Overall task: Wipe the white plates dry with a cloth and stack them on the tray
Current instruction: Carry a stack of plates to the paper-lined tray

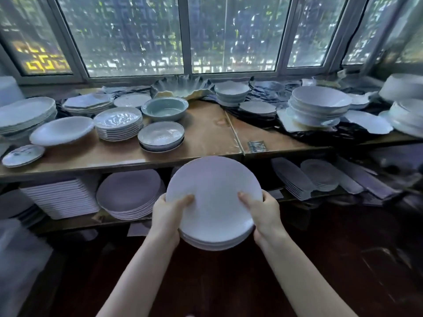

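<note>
I hold a small stack of round white plates (214,197) in front of me, below the edge of the wooden shelf. My left hand (168,213) grips the stack's left rim, thumb on top of the upper plate. On the right rim my right hand (263,211) grips the same way. The stack tilts slightly toward me and hangs in the air over the dark floor. No cloth and no tray show in this view.
The wooden shelf top (206,133) carries many plate stacks and bowls, among them a green bowl (164,108) and a dark-rimmed plate (161,137). The lower shelf holds square white dishes (61,197) and round plates (130,193). Windows stand behind.
</note>
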`<state>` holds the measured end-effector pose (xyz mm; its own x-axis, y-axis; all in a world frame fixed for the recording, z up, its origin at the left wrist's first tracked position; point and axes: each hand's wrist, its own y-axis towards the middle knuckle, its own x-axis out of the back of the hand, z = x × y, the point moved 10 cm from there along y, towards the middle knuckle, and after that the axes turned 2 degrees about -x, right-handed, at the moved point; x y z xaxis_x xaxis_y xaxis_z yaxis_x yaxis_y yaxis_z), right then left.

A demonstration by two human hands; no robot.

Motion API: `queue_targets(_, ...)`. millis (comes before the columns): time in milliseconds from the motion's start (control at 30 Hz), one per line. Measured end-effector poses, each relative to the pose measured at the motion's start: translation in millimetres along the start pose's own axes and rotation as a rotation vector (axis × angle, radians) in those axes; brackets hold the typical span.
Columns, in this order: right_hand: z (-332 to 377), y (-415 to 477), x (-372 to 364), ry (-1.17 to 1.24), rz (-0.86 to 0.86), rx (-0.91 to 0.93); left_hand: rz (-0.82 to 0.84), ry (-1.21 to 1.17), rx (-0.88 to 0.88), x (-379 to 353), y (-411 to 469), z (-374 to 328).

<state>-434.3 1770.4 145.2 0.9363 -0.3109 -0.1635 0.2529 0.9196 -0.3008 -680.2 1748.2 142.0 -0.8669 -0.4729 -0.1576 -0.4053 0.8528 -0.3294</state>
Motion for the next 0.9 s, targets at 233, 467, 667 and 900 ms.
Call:
queue_targets(233, 10.8, 148.5, -44.9, 0.006, -0.044, -0.03, 0.05, 0.04, 0.052, -69.6, 145.7, -11.0)
queue_targets(467, 13.9, 274.8, -84.1, 0.012, -0.093, -0.082, 0.07, 0.059, 0.099, -126.2, 278.1, -21.3)
queue_targets(667, 6.6, 372.3, -95.1, 0.003, -0.099, -0.163, 0.032, 0.036, 0.168, -172.6, 355.7, -2.7)
queue_targets(900, 1.3, 487.7, -116.4, -0.117, 0.004, -0.219, -0.079, 0.034, 0.23, -221.6, 424.0, 19.3)
